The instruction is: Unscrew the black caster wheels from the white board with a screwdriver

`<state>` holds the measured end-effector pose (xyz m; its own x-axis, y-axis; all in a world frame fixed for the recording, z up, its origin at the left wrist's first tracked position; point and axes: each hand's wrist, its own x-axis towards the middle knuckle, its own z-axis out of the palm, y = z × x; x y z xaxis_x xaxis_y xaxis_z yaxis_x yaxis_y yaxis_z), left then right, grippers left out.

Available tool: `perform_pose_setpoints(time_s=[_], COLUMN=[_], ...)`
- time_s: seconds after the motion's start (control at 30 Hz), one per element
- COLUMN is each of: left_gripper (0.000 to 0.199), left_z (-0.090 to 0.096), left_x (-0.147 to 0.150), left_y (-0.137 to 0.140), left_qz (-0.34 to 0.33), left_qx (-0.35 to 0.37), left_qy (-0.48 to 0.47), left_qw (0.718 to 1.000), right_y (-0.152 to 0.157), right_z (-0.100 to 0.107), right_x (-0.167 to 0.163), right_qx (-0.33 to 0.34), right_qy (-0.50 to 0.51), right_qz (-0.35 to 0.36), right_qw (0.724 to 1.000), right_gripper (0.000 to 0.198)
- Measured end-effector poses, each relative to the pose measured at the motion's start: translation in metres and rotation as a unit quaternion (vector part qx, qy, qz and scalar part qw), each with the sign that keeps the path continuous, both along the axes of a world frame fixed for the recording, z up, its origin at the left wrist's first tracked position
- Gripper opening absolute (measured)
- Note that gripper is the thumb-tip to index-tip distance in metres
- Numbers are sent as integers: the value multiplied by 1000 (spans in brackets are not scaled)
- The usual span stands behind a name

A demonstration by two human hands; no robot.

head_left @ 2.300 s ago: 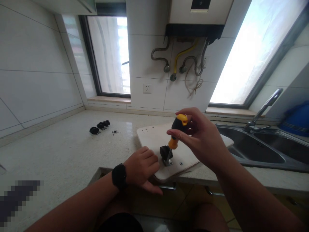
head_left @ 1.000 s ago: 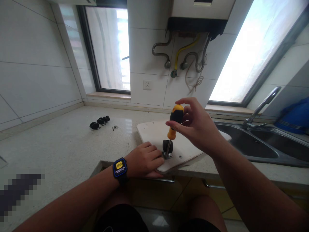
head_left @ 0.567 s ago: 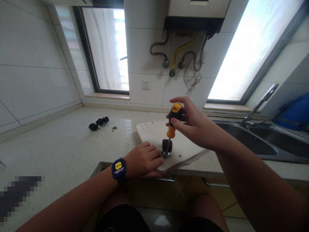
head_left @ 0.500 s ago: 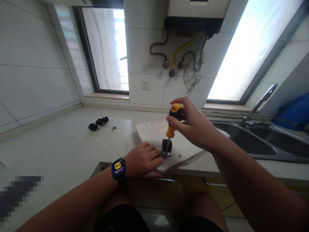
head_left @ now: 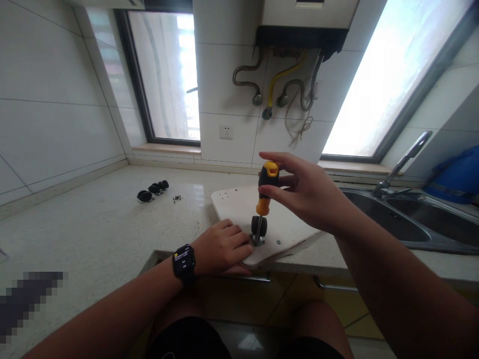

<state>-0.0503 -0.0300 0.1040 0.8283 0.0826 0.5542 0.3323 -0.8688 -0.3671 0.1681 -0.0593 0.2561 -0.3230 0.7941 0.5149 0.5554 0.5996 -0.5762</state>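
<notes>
My right hand [head_left: 299, 187] has its fingers and thumb around the handle of a yellow-and-black screwdriver [head_left: 268, 187]. The screwdriver stands nearly upright, its shaft going down to the metal plate of a black caster wheel [head_left: 258, 227]. That caster sits near the front corner of a white board [head_left: 288, 222], which lies on the counter with its corner at the front edge. My left hand [head_left: 226, 247] grips this corner, fingers on top and thumb low at the edge, close beside the caster. The exact tip contact is too small to make out.
Several black casters [head_left: 144, 196] lie on the counter [head_left: 101, 224] at the left, beside a small pile of screws [head_left: 177, 199]. On the right are a double sink [head_left: 355, 209] and a faucet [head_left: 400, 162]. Hoses [head_left: 277, 77] hang from a wall heater behind.
My right hand's fingers have shifted on the handle, with the index finger stretched further over its top. The screwdriver is turned slightly. My left hand and the board have stayed put.
</notes>
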Motion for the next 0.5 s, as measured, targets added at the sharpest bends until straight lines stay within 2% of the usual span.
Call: perform_pose_setpoints(time_s=[0.1, 0.17, 0.33, 0.5], left_gripper=[39, 40, 40, 40], left_z=[1, 1, 2, 3], left_x=[0, -1, -1, -1], left_y=[0, -1, -3, -3], left_qz=[-2, -3, 5, 9], left_qx=[1, 3, 8, 6], left_qy=[1, 2, 6, 14], left_qw=[1000, 1000, 1000, 1000], right_y=[-1, 0, 2, -1], right_z=[1, 2, 2, 4], right_x=[1, -1, -8, -9], right_qx=[-2, 19, 111, 100], right_qy=[-7, -19, -77, -57], right_qz=[47, 18, -92, -111], right_qw=[999, 999, 987, 987], right_gripper=[51, 46, 51, 45])
